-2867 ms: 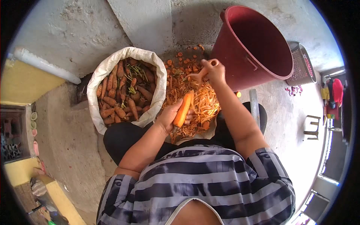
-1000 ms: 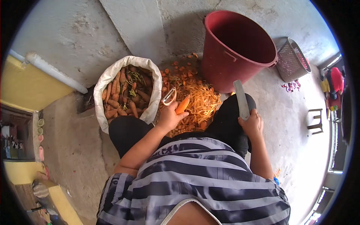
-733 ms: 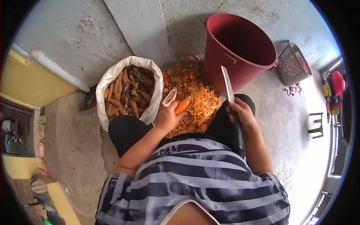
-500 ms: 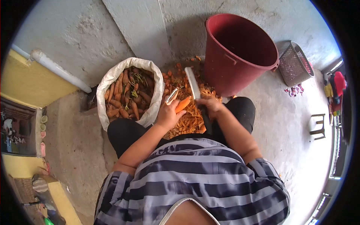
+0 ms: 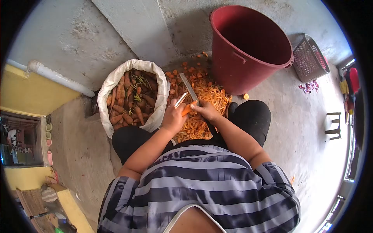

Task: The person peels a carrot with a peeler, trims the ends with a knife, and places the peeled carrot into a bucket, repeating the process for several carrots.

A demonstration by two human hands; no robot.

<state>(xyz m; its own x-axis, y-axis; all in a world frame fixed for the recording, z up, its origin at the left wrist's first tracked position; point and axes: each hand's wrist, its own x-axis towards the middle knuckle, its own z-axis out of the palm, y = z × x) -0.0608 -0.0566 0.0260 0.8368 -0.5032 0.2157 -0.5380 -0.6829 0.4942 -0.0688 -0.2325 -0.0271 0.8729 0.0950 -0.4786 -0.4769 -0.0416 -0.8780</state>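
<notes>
My left hand (image 5: 173,117) is closed round a peeled orange carrot (image 5: 189,108). A slim, pale metal tool that looks like a peeler (image 5: 180,99) sticks up from the same hand. My right hand (image 5: 207,111) grips a long knife (image 5: 188,85), its blade pointing up and left, close against the carrot's end. Its dark handle is partly hidden under my hand. Below both hands spreads a heap of carrot peelings (image 5: 211,96), with cut carrot pieces (image 5: 198,72) at its far side.
To the left stands a white sack (image 5: 105,91) of unpeeled carrots (image 5: 126,91). A tall red bin (image 5: 237,73) is at the back right, beside a grey perforated basket (image 5: 305,58). A small dark stool (image 5: 333,125) is far right. The wall (image 5: 147,27) closes off the back.
My right hand has come left to the carrot, and the knife blade now leans further left across its end. A cut piece now lies by the bin's base. The view has shifted slightly.
</notes>
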